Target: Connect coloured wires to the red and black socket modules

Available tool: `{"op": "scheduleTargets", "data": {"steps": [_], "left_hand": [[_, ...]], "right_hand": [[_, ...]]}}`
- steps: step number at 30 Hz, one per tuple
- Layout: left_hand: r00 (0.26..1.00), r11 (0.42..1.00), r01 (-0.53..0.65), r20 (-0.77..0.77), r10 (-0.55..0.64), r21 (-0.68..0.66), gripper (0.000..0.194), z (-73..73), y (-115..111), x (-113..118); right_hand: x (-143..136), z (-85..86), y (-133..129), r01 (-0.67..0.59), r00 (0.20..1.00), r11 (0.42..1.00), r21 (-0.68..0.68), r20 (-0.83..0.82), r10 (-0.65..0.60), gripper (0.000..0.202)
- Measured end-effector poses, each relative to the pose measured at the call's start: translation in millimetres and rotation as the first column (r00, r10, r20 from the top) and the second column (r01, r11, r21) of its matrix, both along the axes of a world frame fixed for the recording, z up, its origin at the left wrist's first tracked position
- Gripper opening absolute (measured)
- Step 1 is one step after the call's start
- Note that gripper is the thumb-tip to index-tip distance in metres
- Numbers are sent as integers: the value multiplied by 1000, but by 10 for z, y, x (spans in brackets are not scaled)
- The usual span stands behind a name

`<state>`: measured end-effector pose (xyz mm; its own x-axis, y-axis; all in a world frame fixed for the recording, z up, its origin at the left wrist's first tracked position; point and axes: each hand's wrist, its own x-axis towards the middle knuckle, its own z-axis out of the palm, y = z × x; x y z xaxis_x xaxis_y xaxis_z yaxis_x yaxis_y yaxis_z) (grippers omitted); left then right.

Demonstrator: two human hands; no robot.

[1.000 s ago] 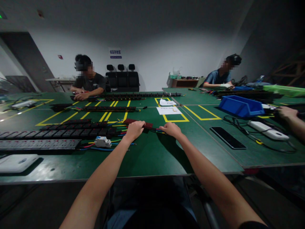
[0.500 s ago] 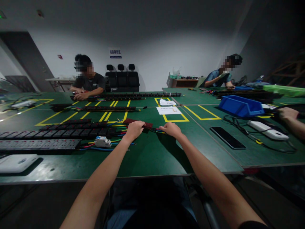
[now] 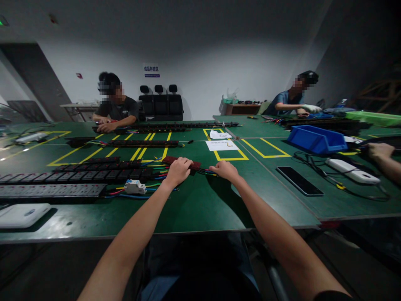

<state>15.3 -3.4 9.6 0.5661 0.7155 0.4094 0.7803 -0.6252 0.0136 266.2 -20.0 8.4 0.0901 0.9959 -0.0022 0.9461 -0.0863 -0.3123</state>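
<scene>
My left hand (image 3: 180,170) is closed on a flat dark red strip (image 3: 168,159), its fingers bent over the near side. Part of the strip lies hidden under the hand. From the strip's right end comes a bundle of thin wires (image 3: 206,171), blue and yellow among them. My right hand (image 3: 227,170) pinches the far end of these wires between thumb and fingers. To the left lie black socket strips (image 3: 72,175) with red marks. A white circuit breaker (image 3: 136,187) sits by their coloured wire ends.
On the right are a phone (image 3: 299,180), a blue bin (image 3: 316,140) and a white device (image 3: 352,170) with cables. A white case (image 3: 23,215) lies front left. Paper sheets (image 3: 219,145) lie ahead. Two people work across the table; another person's hand (image 3: 380,150) shows far right.
My left hand has shifted slightly to the right along the strip; my right hand stays in place. The person at the back right has lowered a gloved hand to the table.
</scene>
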Motion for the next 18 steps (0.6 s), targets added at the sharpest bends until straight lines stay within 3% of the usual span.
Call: {"op": "scheduleTargets", "data": {"steps": [6, 18], "left_hand": [[994, 993, 108, -37, -107, 47, 20, 16, -40, 132], [997, 998, 61, -45, -62, -20, 18, 36, -84, 171]], "right_hand": [[-6, -5, -4, 8, 1000, 1000, 12, 2, -8, 48], [-52, 59, -51, 19, 1000, 1000, -6, 4, -19, 46]]}}
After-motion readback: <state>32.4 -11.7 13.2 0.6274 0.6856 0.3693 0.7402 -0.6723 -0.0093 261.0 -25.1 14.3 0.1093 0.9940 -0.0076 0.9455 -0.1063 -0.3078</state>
